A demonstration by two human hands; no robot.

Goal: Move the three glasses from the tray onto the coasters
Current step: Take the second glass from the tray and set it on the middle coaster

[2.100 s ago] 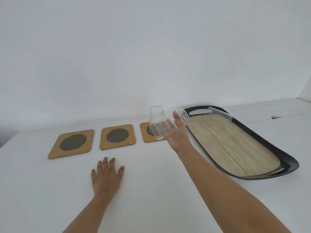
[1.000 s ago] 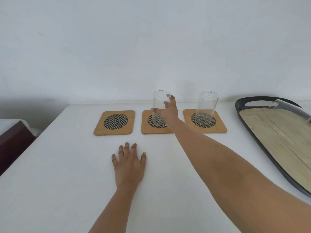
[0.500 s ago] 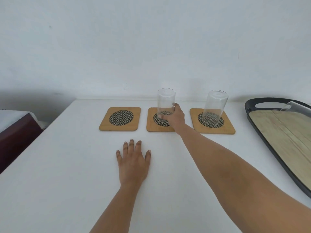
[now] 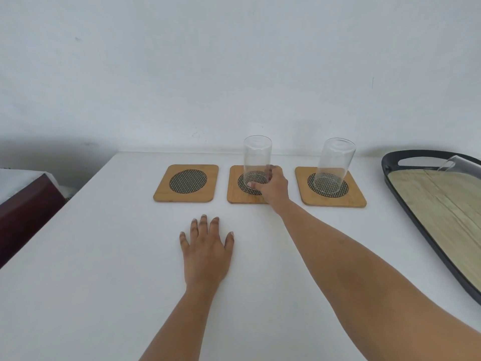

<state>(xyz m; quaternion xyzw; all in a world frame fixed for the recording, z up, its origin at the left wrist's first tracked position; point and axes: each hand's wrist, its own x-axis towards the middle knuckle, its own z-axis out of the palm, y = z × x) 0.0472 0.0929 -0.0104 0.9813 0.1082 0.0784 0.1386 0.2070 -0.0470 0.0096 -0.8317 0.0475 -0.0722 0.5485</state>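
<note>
Three wooden coasters with dark mesh centres lie in a row near the wall. The left coaster point(image 4: 186, 182) is bare. A clear glass point(image 4: 257, 158) stands upright on the middle coaster point(image 4: 234, 196), and my right hand point(image 4: 273, 185) is wrapped around its base. A second clear glass point(image 4: 334, 162) stands alone on the right coaster point(image 4: 356, 198). A third glass point(image 4: 454, 164) shows partly at the far end of the black-rimmed wooden tray point(image 4: 390, 178) on the right. My left hand point(image 4: 205, 252) rests flat on the white table, fingers spread, holding nothing.
The white table point(image 4: 91, 269) ends at a left edge, beyond which stands a dark red piece of furniture point(image 4: 23, 212). A white wall rises right behind the coasters. The tray runs off the right side of the view.
My right hand has set the glass down upright on the middle coaster and slid lower to its base. The view has shifted slightly. My left hand has stayed flat.
</note>
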